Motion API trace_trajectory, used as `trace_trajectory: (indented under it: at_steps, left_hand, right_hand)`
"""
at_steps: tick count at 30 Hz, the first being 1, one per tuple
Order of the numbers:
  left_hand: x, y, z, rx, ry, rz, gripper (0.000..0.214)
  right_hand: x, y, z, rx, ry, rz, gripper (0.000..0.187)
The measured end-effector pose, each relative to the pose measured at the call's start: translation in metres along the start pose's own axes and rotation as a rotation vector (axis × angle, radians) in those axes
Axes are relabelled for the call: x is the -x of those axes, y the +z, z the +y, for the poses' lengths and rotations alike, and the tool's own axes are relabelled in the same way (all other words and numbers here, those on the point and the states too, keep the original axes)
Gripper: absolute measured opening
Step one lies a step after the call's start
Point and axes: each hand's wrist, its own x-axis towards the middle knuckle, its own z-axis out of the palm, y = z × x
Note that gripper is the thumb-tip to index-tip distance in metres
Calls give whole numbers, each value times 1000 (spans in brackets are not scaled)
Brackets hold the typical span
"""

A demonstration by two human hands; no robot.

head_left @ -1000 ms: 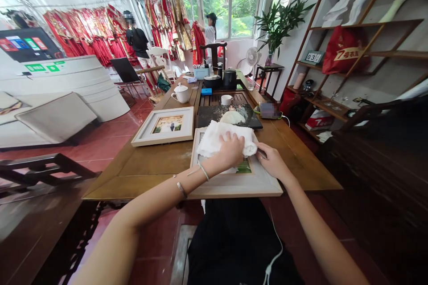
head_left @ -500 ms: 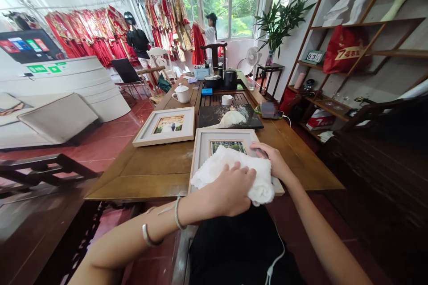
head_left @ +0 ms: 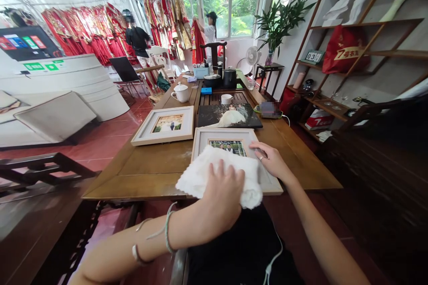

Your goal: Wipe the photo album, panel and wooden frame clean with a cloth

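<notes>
A white terry cloth (head_left: pixel 222 173) lies over the lower left part of a light wooden picture frame (head_left: pixel 247 135) near the table's front edge. My left hand (head_left: pixel 224 191) presses down on the cloth with its fingers bent into it. My right hand (head_left: pixel 271 160) rests on the right side of the frame, fingers stretched out and apart, holding nothing. Part of the framed photo (head_left: pixel 228 146) shows above the cloth; the rest is covered. Another framed picture (head_left: pixel 167 123) lies to the left, and a dark picture panel (head_left: pixel 242 116) lies just behind.
On the wooden table (head_left: pixel 143 164) stand a white lidded cup (head_left: pixel 181 92), a small white cup (head_left: pixel 226 99), a blue box (head_left: pixel 206 91) and a black kettle (head_left: pixel 229 78). A phone-like device (head_left: pixel 270 109) has a cable. Two people stand by hanging red garments (head_left: pixel 85 33).
My left hand and the cloth have moved left across the frame, uncovering more of its right side and the photo. My right hand stays near the frame's right edge, fingers straighter.
</notes>
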Motion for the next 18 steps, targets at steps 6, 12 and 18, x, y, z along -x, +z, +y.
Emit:
trace_trajectory:
  at_steps: [6,12,18]
  left_hand:
    - [-7,8,-30,-118,-287,18,47]
    - [-55,11,-59,-41,-266,131,37]
    - [-93,8,-47,71,-91,99,32]
  right_hand:
    - [2,2,-3,-13,22,20,29]
    - [1,1,-1,-9,5,24,31]
    - [0,2,0,29,-19,23,34]
